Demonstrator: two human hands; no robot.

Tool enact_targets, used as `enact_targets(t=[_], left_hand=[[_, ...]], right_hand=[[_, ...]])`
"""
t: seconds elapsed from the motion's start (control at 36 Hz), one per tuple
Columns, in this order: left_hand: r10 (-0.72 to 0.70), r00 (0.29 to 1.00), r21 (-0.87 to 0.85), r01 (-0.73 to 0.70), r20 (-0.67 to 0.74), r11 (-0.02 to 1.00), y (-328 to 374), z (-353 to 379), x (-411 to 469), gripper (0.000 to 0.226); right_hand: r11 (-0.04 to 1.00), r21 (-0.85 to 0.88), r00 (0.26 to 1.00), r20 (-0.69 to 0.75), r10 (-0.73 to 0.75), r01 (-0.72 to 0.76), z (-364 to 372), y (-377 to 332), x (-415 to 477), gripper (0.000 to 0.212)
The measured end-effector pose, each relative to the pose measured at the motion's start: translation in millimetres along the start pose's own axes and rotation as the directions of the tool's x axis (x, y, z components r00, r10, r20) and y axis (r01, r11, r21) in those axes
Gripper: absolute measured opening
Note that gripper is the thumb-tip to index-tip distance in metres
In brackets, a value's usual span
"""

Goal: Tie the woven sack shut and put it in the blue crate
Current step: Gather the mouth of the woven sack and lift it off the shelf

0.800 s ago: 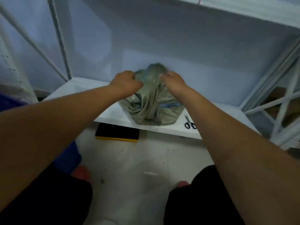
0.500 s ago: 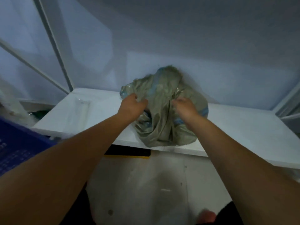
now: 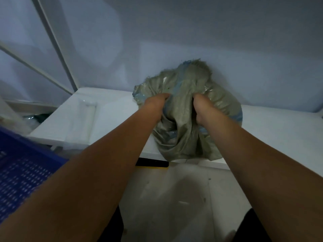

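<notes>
Since the earlier frames the view has swung left, so more of the blue crate (image 3: pixel 21 172) shows, and both hands have dug deeper into the sack's bunched cloth.

The crate sits at the far left, lower than the white shelf (image 3: pixel 108 123) and nearer the person; only its perforated wall and rim are in view. Between it and the sack lies a bare stretch of shelf.

The left grip (image 3: pixel 156 103) is closed on a fold of the woven sack (image 3: pixel 185 137) on its left flank, fingers buried in the cloth. The sack stands on the shelf against the back wall. Its frayed mouth points up and away, and its belly bulges over the shelf's front edge. Whether the mouth is tied cannot be told.

The right grip (image 3: pixel 203 109) clutches the right flank in the same way, just beside the left.

The sack lies up and right of the crate, so the carry would run leftward and down, probably led by the left arm. The rack's upright post stands left of the shelf, while the floor (image 3: pixel 174 198) in front is open.
</notes>
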State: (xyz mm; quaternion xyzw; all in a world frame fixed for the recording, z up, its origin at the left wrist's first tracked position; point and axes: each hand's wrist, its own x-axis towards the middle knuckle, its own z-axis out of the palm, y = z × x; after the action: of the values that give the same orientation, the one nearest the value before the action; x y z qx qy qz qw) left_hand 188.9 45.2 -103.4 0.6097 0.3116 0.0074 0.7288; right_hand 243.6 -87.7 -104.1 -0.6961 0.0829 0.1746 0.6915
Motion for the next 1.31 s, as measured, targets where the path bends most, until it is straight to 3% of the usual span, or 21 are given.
enact_targets(t=[0.14,0.22,0.31,0.42,0.5,0.58,0.64,0.72,0.86,0.89,0.97,1.06,1.17,1.25,1.31], left_hand=[[0.022,1.0,-0.078,-0.021,0.011,0.997,7,9,0,0.079],[0.175,0.984,-0.034,-0.176,-0.024,0.984,14,13,-13,0.05],[0.269,0.961,-0.002,-0.27,-0.064,0.963,18,10,-23,0.019],[0.359,0.932,-0.089,-0.362,-0.045,0.928,23,-1,-41,0.023],[0.355,0.935,-0.22,-0.35,-0.016,0.911,29,-8,-52,0.022],[0.286,0.958,-0.3,-0.269,0.014,0.915,34,-13,-58,0.049],[0.243,0.97,-0.267,-0.231,0.01,0.936,35,-16,-60,0.054],[0.225,0.974,-0.201,-0.224,-0.021,0.954,37,-20,-60,0.04],[0.206,0.974,-0.233,-0.222,-0.092,0.947,36,-30,-56,0.02],[0.188,0.978,-0.266,-0.207,-0.095,0.942,37,-32,-57,0.024],[0.174,0.982,-0.419,-0.189,-0.076,0.888,37,-38,-58,0.068],[0.143,0.984,-0.496,-0.176,-0.104,0.85,36,-40,-57,0.084],[0.115,0.99,-0.418,-0.14,-0.085,0.898,35,-45,-57,0.059],[0.164,0.978,-0.341,-0.198,-0.127,0.919,33,-48,-54,0.031],[0.22,0.96,-0.317,-0.266,-0.173,0.91,34,-53,-51,0.035]], right_hand=[[0.991,0.134,0.996,0.093,0.009,-0.022,3,-11,-8,0.047],[0.981,0.191,0.993,0.107,-0.042,0.021,2,-18,-13,0.042],[0.979,0.174,0.994,0.002,-0.108,0.106,-1,-20,-18,0.033],[0.967,0.159,0.968,-0.188,-0.167,0.198,-13,-24,-25,0.032],[0.967,0.146,0.954,-0.246,-0.168,0.208,-22,-23,-25,0.042],[0.975,0.103,0.951,-0.262,-0.164,0.196,-27,-23,-29,0.038],[0.975,0.115,0.956,-0.247,-0.158,0.191,-28,-25,-35,0.031],[0.98,0.112,0.97,-0.198,-0.137,0.162,-26,-30,-41,0.031],[0.966,0.24,0.995,-0.047,-0.087,0.095,-20,-39,-51,0.035],[0.964,0.252,0.996,-0.008,-0.087,0.086,-19,-40,-54,0.03],[0.964,0.255,0.995,0.048,-0.088,0.073,-18,-38,-51,0.034],[0.97,0.231,0.997,0.017,-0.077,0.071,-19,-37,-49,0.031],[0.975,0.196,0.994,-0.059,-0.091,0.101,-20,-36,-51,0.022],[0.952,0.246,0.977,-0.156,-0.146,0.182,-26,-34,-48,0.046],[0.936,0.271,0.963,-0.208,-0.17,0.224,-32,-33,-46,0.051]])
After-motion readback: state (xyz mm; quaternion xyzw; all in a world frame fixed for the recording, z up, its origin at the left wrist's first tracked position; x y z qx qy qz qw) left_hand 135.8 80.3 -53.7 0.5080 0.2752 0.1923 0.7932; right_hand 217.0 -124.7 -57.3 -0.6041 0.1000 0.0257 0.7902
